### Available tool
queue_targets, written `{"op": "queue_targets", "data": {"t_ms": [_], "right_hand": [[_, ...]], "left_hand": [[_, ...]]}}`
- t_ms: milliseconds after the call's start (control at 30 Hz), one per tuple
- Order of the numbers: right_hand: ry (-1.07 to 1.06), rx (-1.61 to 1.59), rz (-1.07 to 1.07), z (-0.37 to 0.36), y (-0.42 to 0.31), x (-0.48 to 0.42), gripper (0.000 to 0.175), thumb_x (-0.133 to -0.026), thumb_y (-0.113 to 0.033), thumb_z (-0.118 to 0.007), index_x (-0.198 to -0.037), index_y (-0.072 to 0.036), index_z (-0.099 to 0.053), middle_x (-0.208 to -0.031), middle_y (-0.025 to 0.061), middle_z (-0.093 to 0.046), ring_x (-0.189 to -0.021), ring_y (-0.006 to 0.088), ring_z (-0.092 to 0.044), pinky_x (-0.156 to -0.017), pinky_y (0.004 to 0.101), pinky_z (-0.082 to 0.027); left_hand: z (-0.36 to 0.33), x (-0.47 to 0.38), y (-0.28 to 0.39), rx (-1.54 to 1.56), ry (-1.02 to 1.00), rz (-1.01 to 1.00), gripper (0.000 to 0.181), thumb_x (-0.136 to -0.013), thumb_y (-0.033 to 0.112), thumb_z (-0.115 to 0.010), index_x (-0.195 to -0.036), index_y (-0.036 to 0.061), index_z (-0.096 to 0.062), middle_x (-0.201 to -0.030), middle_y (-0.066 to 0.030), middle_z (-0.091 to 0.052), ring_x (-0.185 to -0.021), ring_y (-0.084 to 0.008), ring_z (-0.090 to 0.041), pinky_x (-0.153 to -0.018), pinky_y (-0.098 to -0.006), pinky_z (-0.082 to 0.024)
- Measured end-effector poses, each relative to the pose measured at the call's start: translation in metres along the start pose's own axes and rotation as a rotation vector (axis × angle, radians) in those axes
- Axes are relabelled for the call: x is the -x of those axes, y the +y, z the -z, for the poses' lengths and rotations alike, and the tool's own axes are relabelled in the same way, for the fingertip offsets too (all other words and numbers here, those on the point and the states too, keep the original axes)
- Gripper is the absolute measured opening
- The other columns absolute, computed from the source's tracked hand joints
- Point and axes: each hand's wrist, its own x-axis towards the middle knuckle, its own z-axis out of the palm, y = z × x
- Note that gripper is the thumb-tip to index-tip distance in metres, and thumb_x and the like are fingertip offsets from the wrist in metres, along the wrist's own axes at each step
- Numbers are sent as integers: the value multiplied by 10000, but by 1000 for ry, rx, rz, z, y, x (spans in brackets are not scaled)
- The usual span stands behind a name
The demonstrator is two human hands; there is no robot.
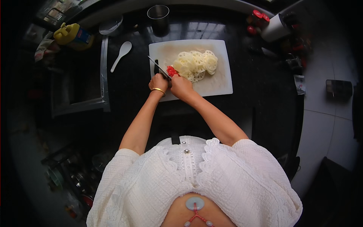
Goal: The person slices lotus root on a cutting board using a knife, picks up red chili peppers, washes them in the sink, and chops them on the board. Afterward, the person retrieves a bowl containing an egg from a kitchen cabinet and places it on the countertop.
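Note:
A white cutting board lies before me on the dark counter. Thin, pale lotus root slices are heaped across its middle, overlapping one another. Against their left side sits a small pile of chopped red pepper pieces. My right hand is closed around a kitchen knife, whose blade points up and to the left over the board. Close beside the blade, my left hand, with a gold bangle at the wrist, has its fingers curled. Whether anything is inside those fingers is hidden.
Left of the board lies a white spoon. Beyond it is a grey-bordered dark recess. A yellow jug, a bowl and a dark cup stand behind. Red-lidded jars and a white cylinder are back right.

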Motion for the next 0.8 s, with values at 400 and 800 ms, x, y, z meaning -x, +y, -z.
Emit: {"op": "queue_targets", "data": {"t_ms": [400,800], "right_hand": [[-22,29,22,-1,3,-3,162,-726,-105,-553,-829,20,-569,-783,248,-625,-772,400,-619,-680,473,-487],[-62,-6,108,17,16,8,190,-763,-165,-565,-833,10,-586,-789,241,-621,-776,400,-610,-685,473,-475]], "left_hand": [[-10,0,-10,-12,45,-35,219,-754,231,-557,-820,59,-674,-878,-203,-639,-861,-391,-609,-765,-461,-482],[-7,53,-24,-8,146,-542,141,-725,92,-620,-866,100,-615,-908,-130,-525,-851,-333,-572,-697,-427,-489]]}}
